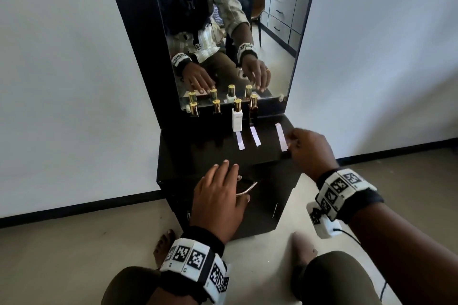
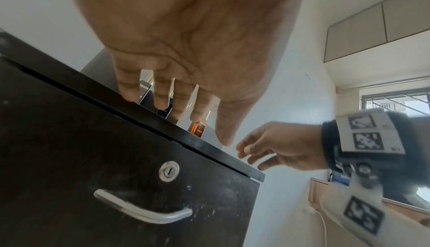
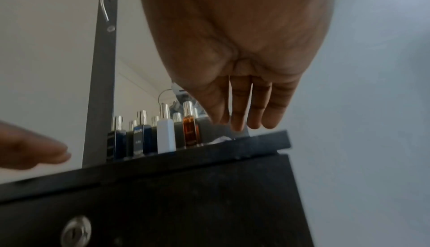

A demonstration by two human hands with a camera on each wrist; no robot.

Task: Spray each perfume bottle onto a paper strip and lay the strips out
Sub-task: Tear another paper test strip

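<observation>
Along the mirror's foot stand two dark perfume bottles (image 1: 193,109) (image 1: 216,106), a white bottle (image 1: 237,119) and an amber bottle (image 1: 253,112), all gold-capped. Three paper strips lie on the black cabinet top (image 1: 198,151): one (image 1: 240,140) below the white bottle, one (image 1: 255,136) below the amber bottle, one (image 1: 281,136) at the right. My right hand (image 1: 309,151) is at the near end of the rightmost strip, with fingers extended and nothing in them in the right wrist view (image 3: 244,48). My left hand (image 1: 218,193) lies flat, its fingertips (image 2: 126,92) on the top's front edge.
A mirror (image 1: 223,32) in a black frame rises behind the bottles and doubles them. Below the top is a drawer front with a metal handle (image 2: 144,212) and a lock (image 2: 169,171). My bare feet (image 1: 163,245) rest on the floor before the cabinet. White walls flank it.
</observation>
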